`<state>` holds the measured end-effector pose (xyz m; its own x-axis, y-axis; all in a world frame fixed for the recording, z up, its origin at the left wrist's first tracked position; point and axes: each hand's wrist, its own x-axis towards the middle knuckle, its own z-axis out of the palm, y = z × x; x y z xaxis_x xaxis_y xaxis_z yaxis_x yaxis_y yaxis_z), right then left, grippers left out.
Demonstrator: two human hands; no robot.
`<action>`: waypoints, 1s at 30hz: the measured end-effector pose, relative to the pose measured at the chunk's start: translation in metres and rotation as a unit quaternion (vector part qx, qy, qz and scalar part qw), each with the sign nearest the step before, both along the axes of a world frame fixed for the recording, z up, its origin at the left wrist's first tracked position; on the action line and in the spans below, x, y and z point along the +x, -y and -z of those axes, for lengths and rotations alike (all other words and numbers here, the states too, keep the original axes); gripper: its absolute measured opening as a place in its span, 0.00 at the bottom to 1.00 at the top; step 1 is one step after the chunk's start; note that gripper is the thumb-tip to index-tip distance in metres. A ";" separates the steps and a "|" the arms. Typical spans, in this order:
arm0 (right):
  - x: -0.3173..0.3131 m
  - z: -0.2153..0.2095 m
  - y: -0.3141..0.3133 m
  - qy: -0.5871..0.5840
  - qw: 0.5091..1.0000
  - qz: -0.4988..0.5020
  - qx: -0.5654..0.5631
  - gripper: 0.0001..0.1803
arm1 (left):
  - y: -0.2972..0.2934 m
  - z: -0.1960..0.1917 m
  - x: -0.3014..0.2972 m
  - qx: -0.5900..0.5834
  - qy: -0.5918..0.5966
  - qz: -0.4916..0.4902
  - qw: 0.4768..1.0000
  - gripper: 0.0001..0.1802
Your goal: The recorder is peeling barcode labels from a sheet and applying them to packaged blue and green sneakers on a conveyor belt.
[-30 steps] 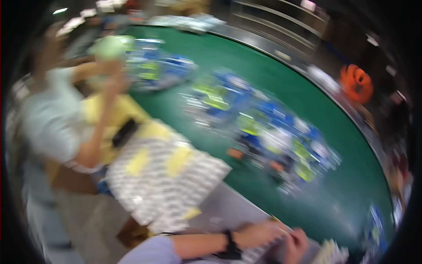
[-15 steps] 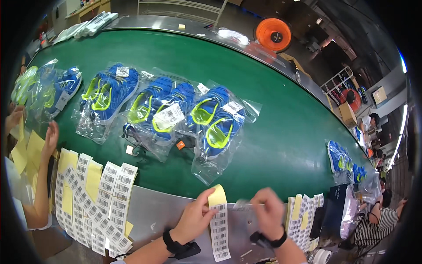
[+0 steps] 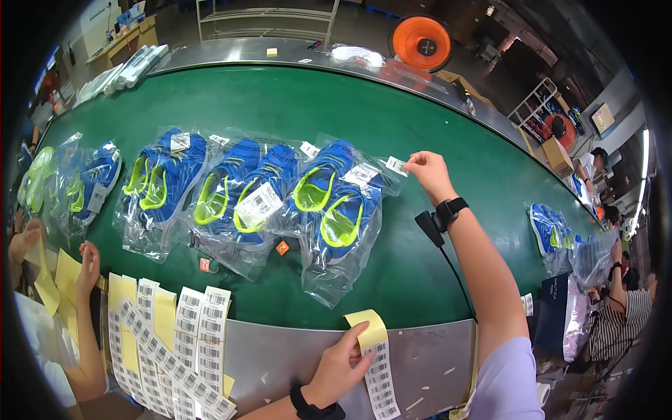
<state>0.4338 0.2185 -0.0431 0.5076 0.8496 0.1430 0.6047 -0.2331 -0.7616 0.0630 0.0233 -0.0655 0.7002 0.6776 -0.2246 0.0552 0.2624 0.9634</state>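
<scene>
A strip of barcode labels (image 3: pixel 380 374) with yellow backing hangs over the metal edge, pinched between the thumb and fingers of my left hand (image 3: pixel 341 369). My right hand (image 3: pixel 430 176) reaches out over the green belt, its fingertips closed on a small white barcode label (image 3: pixel 397 166). This label is at the upper right corner of a clear plastic bag (image 3: pixel 392 183); whether it is stuck down I cannot tell. Inside that bag lies a pair of blue sneakers (image 3: pixel 341 220) with lime-green linings and a white tag. More bagged blue sneakers (image 3: pixel 241 185) lie in a row to the left.
Many label strips (image 3: pixel 185 343) drape over the metal edge (image 3: pixel 273 350) at left. A co-worker's hand (image 3: pixel 89 269) is beyond them, near yellow sheets. Another bagged pair (image 3: pixel 549 234) lies at right, above a dark box (image 3: pixel 555 311). An orange fan (image 3: pixel 420 43) stands across the green belt (image 3: pixel 448 273).
My right hand has gone from beside the label strip out to the nearest bag's corner, carrying a label. My left hand keeps hold of the strip, shifted slightly right and lower in view.
</scene>
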 end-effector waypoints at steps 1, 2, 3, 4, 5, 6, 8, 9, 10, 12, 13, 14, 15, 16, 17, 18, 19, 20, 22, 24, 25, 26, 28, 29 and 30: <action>0.002 0.003 -0.005 -0.061 0.998 0.005 -0.017 0.05 | 0.000 -0.001 -0.001 -0.004 -0.001 0.001 1.000 0.31; 0.004 0.005 -0.010 -0.063 0.997 -0.003 -0.034 0.05 | 0.001 -0.001 -0.001 -0.008 -0.002 0.002 1.000 0.31; 0.006 0.007 -0.014 -0.066 0.996 -0.011 -0.052 0.05 | 0.002 -0.001 -0.001 -0.010 0.003 0.002 1.000 0.31; 0.008 0.009 -0.017 -0.068 0.995 -0.018 -0.069 0.05 | 0.004 0.000 -0.001 -0.013 0.009 0.003 1.000 0.31; 0.011 0.010 -0.020 -0.054 0.996 -0.013 -0.075 0.05 | 0.005 0.000 0.000 -0.015 0.014 0.003 1.000 0.30; 0.010 0.010 -0.023 -0.040 0.996 -0.009 -0.080 0.05 | 0.006 -0.001 0.000 -0.014 0.015 0.007 1.000 0.30; 0.009 0.011 -0.029 -0.029 0.995 -0.009 -0.095 0.05 | 0.007 -0.002 0.000 -0.013 0.016 0.016 1.000 0.30; 0.009 0.010 -0.031 -0.031 0.994 -0.012 -0.101 0.05 | 0.008 0.000 0.001 -0.007 0.016 0.019 1.000 0.30; 0.009 0.010 -0.033 -0.032 0.993 -0.014 -0.108 0.05 | 0.009 0.004 0.002 0.000 0.017 0.022 1.000 0.30; 0.003 0.013 -0.035 -0.043 0.991 0.010 -0.124 0.05 | 0.009 0.006 0.003 0.007 0.014 0.025 1.000 0.30; -0.002 0.015 -0.035 -0.027 0.992 0.017 -0.121 0.05 | 0.009 0.005 0.003 0.008 0.011 0.025 1.000 0.30; -0.006 0.016 -0.035 -0.011 0.993 0.025 -0.119 0.05 | 0.009 0.004 0.003 0.009 0.008 0.026 1.000 0.30; -0.005 0.018 -0.034 0.032 0.993 0.029 -0.108 0.05 | 0.008 0.003 0.003 0.014 0.006 0.027 1.000 0.30; 0.000 0.023 -0.031 0.065 0.994 0.027 -0.085 0.06 | 0.008 0.001 0.005 0.020 0.004 0.029 0.999 0.30; 0.005 0.029 -0.025 0.099 0.993 0.027 -0.064 0.06 | 0.008 0.000 0.007 0.026 0.003 0.032 0.999 0.31; 0.000 0.029 -0.024 0.130 0.991 0.021 -0.041 0.07 | 0.007 0.001 0.006 0.023 0.010 0.024 0.999 0.31; -0.002 0.028 -0.020 0.142 0.988 0.037 -0.042 0.05 | 0.007 0.002 0.007 0.019 0.016 0.018 1.000 0.31; -0.004 0.028 -0.013 0.099 0.993 0.052 -0.028 0.07 | 0.007 0.004 0.007 0.016 0.022 0.012 1.000 0.31; -0.010 0.020 0.001 0.011 0.997 0.076 0.005 0.12 | 0.006 0.002 0.004 0.025 0.013 -0.003 1.000 0.31; 0.018 0.021 0.023 0.011 0.994 0.100 0.040 0.17 | 0.006 0.003 0.007 0.032 0.013 -0.017 0.999 0.30; 0.056 0.031 0.046 0.057 0.990 0.121 0.046 0.16 | 0.009 0.004 0.012 0.031 0.017 -0.019 0.999 0.30; 0.084 0.036 0.067 0.100 0.984 0.138 0.050 0.15 | 0.012 0.006 0.016 0.030 0.018 -0.025 0.999 0.29; 0.115 0.033 0.104 0.144 0.975 0.170 -0.003 0.11 | 0.015 0.010 0.017 0.004 0.040 -0.046 0.998 0.29; 0.133 0.034 0.124 0.201 0.963 0.176 -0.028 0.10 | 0.016 0.011 0.017 -0.013 0.055 -0.047 0.997 0.29; 0.156 0.032 0.151 0.258 0.946 0.187 -0.060 0.10 | 0.016 0.007 0.016 -0.012 0.048 -0.031 0.998 0.26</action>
<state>0.5894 0.0675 -0.0755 0.6649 0.6499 0.3682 0.7469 -0.5707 -0.3413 0.0793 0.0074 -0.0722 0.6760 0.7157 -0.1755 -0.0539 0.2855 0.9569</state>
